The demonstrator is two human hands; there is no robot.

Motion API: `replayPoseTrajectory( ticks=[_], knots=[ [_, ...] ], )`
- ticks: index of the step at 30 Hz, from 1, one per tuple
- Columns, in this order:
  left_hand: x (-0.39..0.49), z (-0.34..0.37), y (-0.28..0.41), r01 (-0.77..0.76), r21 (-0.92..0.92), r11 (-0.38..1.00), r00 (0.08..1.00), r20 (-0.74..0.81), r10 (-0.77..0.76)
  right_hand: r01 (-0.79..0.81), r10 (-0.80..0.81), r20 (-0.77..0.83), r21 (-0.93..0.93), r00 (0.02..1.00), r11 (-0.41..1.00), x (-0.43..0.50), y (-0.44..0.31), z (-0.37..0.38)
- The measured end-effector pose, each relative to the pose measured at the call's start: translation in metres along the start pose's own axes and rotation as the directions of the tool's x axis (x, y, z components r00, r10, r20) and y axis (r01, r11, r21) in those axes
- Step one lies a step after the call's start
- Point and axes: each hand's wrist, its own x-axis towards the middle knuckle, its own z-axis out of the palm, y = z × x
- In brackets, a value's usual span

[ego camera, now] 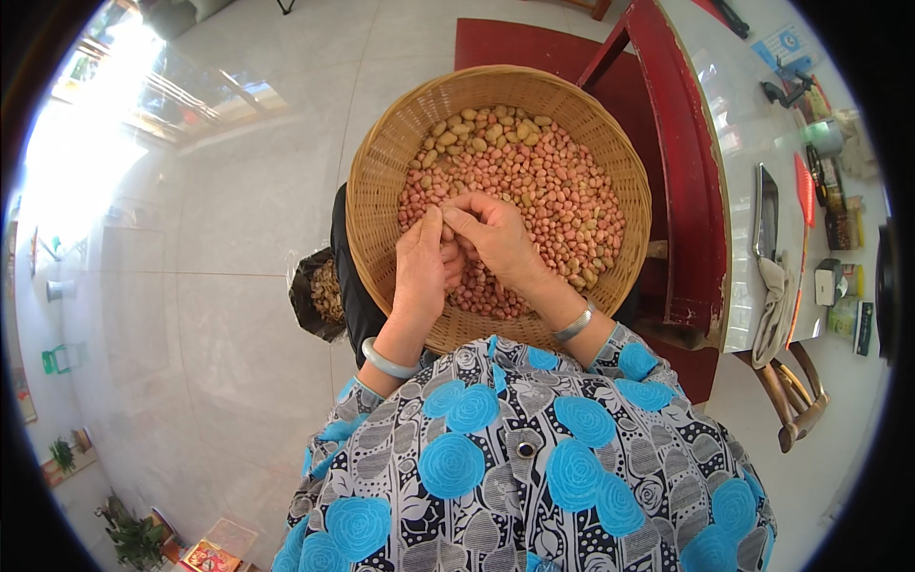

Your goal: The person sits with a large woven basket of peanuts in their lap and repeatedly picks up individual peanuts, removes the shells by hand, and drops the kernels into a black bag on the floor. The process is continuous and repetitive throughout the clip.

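A round woven wicker basket [379,179] rests on my lap. Reddish shelled peanut kernels [565,171] cover most of its bottom, and unshelled peanuts [493,132] lie heaped along the far side. Over the basket's middle, my left hand [424,264] and my right hand [497,239] meet at thumbs and fingertips. Pinched between them is a small brownish peanut [448,232], mostly hidden by the fingers. The left fingers are curled inward, so whatever lies in that palm cannot be seen.
On the floor at left, a black plastic bag [307,293] holds peanut shells [327,289]. Close at right stands a red wooden table [679,171], its top carrying a cleaver-like blade [766,207], a cloth glove [772,307] and a red fly swatter [804,189]. A wooden chair [793,400] is beside it.
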Motion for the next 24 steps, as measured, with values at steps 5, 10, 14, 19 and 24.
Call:
replayPoseTrajectory(
  ticks=[5,10,14,19,24],
  knots=[
    [0.002,0.005,-0.003,-0.078,0.125,0.989,0.996,-0.027,0.082,-0.144,0.135,0.090,0.111,0.987,0.983,0.003,-0.009,-0.011],
    [0.002,0.009,-0.004,-0.085,0.227,0.970,0.994,-0.046,0.098,-0.124,0.123,0.021,0.105,0.992,0.987,0.003,-0.007,-0.007],
    [0.001,0.011,-0.005,-0.098,0.243,0.965,0.993,-0.036,0.110,-0.051,0.056,-0.052,0.099,0.997,0.994,0.006,-0.005,-0.001],
    [-0.001,0.007,-0.004,-0.042,0.130,0.991,0.999,0.020,0.040,-0.052,0.057,-0.040,0.133,0.998,0.990,0.007,-0.004,-0.001],
    [-0.001,0.000,0.000,0.040,-0.026,0.999,0.985,0.171,-0.034,-0.063,0.063,0.005,0.218,0.998,0.974,0.006,-0.002,-0.007]
  ],
)
